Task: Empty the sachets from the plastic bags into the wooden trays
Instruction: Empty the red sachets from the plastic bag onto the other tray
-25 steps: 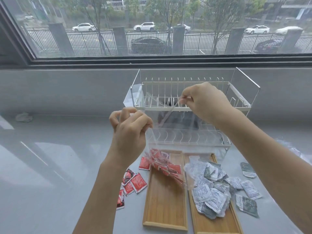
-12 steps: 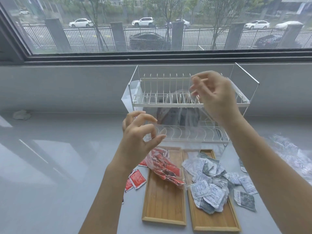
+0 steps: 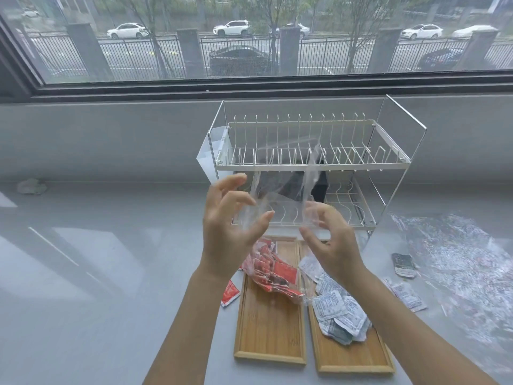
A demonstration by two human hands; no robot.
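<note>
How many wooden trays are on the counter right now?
2. The left wooden tray lies under the bag of red sachets; the right wooden tray, touching it, holds the white sachets. None appear hidden.

A kitchen-like room at street level is shown, though home or workplace cannot be told. A two-tier wire dish rack (image 3: 311, 162) is placed on a smooth grey counter (image 3: 97, 259) under a wide window (image 3: 249, 37). Through the glass, a railing fence (image 3: 333, 55), trees and parked cars (image 3: 238, 27) are seen.
</note>
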